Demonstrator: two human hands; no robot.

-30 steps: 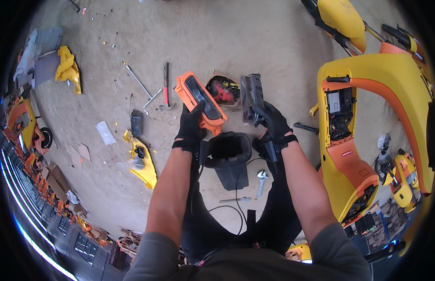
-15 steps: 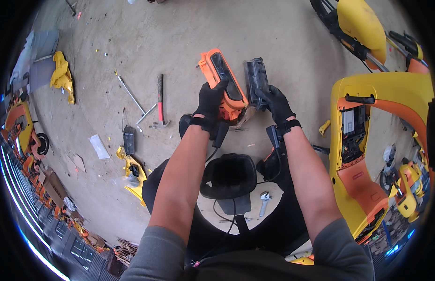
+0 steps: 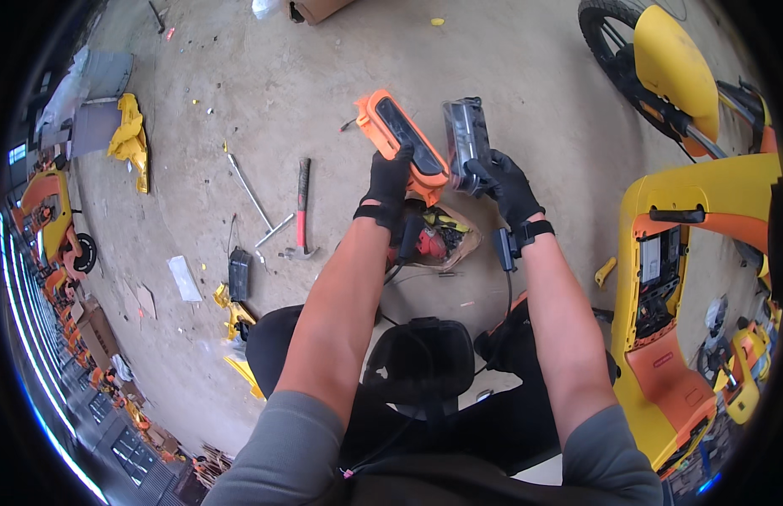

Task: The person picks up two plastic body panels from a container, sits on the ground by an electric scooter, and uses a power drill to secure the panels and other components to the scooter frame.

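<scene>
Orange housing in left hand, dark casing in right, side by side at upper centre

Left hand [image 3: 390, 175]: black glove, fingers closed on the lower part of an orange housing [image 3: 406, 139] with a long dark window. The thumb lies across the window's lower left edge; the remaining fingers are mostly hidden behind the piece. The housing extends above the hand, tilted, its upper end toward the upper left of the frame.

Right hand [image 3: 511, 190]: black glove, gripping the lower right end of a dark, partly see-through casing [image 3: 468, 135]. The thumb lies over its lower end; the fingertips on the far side cannot be made out. Most of the casing extends above the hand, nearly upright in the frame.

Housing's lower right end lies just beside the casing's lower left edge; whether they touch, cannot tell.

Surroundings: open cardboard container [image 3: 469, 253] with a red item [image 3: 430, 244] inside, just below the housing. Hammer [image 3: 302, 211] and T-shaped wrench [image 3: 251, 192] on the floor [image 3: 282, 101], left of centre. Black bin [image 3: 429, 358] at lower centre, yellow-and-orange vehicle body [image 3: 632, 287] at right.
</scene>
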